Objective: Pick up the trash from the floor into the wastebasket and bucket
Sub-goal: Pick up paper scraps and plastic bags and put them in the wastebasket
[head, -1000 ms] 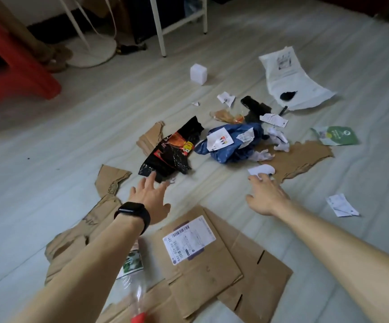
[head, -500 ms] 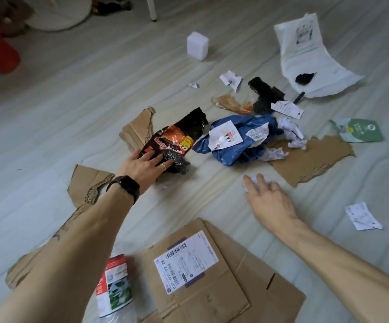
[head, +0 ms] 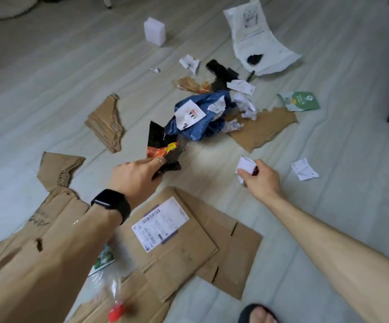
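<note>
My left hand [head: 135,176], with a black watch on the wrist, grips a black and orange snack wrapper [head: 162,145] and holds it lifted off the floor. My right hand [head: 259,179] pinches a crumpled white paper scrap [head: 245,166] just above the floor. Beyond them lies a crumpled blue plastic bag [head: 202,115] with white labels on it, ringed by white paper scraps. No wastebasket or bucket is in view.
Flattened cardboard [head: 177,241] with a shipping label lies under my arms, and torn cardboard pieces [head: 106,123] [head: 262,129] flank the pile. A white mailer [head: 256,40], a green pouch [head: 301,101], a white box [head: 155,31], a paper slip [head: 304,170] and a clear bottle with a red cap [head: 115,310] also lie about.
My left hand closed on the snack wrapper and lifted it toward me. My right hand took hold of the white paper scrap and raised it off the floor.
</note>
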A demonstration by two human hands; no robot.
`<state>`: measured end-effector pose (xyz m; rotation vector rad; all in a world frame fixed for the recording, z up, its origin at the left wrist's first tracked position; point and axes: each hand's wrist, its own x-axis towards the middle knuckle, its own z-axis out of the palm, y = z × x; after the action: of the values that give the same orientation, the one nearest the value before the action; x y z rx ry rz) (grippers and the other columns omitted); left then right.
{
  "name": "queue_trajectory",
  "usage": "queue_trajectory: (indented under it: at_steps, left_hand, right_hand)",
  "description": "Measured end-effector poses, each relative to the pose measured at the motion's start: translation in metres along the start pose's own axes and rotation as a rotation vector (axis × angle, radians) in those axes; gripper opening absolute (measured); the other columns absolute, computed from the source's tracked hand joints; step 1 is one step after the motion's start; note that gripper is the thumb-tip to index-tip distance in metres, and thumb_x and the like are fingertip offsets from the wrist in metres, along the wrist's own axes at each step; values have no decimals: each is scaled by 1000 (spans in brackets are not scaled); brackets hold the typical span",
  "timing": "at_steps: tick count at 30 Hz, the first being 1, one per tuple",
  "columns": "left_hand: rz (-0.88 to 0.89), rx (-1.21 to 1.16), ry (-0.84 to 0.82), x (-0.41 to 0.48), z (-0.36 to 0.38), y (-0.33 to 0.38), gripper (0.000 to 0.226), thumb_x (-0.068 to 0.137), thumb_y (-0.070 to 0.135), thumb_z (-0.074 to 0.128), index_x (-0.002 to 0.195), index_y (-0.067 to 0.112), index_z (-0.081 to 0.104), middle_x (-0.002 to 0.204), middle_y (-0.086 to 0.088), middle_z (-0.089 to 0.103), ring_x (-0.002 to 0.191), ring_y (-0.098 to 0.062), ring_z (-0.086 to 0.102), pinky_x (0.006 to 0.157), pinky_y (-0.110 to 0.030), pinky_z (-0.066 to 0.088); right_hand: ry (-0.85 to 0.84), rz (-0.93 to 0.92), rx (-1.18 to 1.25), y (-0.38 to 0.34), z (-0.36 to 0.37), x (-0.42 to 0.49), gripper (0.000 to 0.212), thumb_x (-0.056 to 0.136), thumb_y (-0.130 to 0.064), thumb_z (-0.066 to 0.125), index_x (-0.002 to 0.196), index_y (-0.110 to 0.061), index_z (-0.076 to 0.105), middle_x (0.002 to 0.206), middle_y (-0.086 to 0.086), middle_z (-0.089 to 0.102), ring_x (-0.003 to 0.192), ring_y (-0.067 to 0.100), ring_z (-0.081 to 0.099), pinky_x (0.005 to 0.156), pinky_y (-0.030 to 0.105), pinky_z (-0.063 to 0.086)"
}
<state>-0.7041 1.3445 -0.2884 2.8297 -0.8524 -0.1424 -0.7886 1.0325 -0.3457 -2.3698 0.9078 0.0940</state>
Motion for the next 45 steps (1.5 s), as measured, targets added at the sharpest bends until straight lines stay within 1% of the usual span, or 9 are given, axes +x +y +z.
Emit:
queue_trajectory:
  at_steps: [5,9,17,21,25,29,34,38,45]
  left_hand:
    - [168,18,-57,-5,-9,60,37,89,30,60,125,36,60,111,6,71,80,-33,69,56,-29,42]
    - [141,90,-128,3,-3,88,42,95,37,49,137,42,46,125,11,64,94,-30,66,60,-28,38]
    - [66,96,-165,-18,-1,76,34,96,37,47,130,38,49,120,11,64,96,-32,63,62,-29,36]
    - [-33,73,-109,-41,-13,61,24,94,32,53,117,33,57,109,8,67,88,-34,63,59,-30,36]
    - [-76,64,-29,-73,-45,51,19,94,34,55,113,32,58,95,8,68,74,-28,61,54,-28,43]
    - [-85,103,91,-124,-101,44,16,93,26,59,109,28,61,88,7,70,62,-21,55,45,-20,32]
    - [-97,89,239,-177,-152,48,18,83,19,76,100,15,73,73,-1,71,47,-17,46,43,-11,22]
    - [-158,132,206,-205,-160,48,24,87,26,70,110,19,69,86,-4,74,57,-27,62,48,-27,49]
    - [-92,303,118,-243,-196,47,28,94,36,60,121,27,63,101,6,73,70,-28,68,51,-23,39]
  right_hand:
    - [75,227,-93,68,-60,30,58,80,-42,65,124,-4,63,139,19,53,132,33,45,109,34,32]
    - [-80,300,-230,113,-76,63,68,86,-54,55,143,-17,51,157,10,36,149,26,22,120,35,17]
    - [47,75,-137,115,-47,54,45,81,-40,53,103,-4,70,108,21,68,102,39,62,84,39,48]
    - [-43,-9,-215,103,-37,42,24,89,-27,66,109,-15,70,106,16,72,101,39,63,84,37,48]
    - [-143,-33,-245,85,-24,1,30,86,-26,71,113,-13,68,112,17,71,108,38,62,89,36,48]
    - [-235,-12,-184,72,-6,-73,40,87,-16,70,120,-6,49,119,24,64,112,39,61,86,36,47]
    - [-317,63,-195,83,8,-132,38,94,-21,60,127,-3,54,127,21,63,117,35,60,88,33,47]
    - [-242,-29,-155,73,-1,-156,30,97,-20,56,120,-2,61,120,23,65,112,37,59,84,35,44]
    - [-337,-392,211,-53,-70,-203,18,93,-29,63,110,-21,66,100,-5,68,94,17,62,69,27,45]
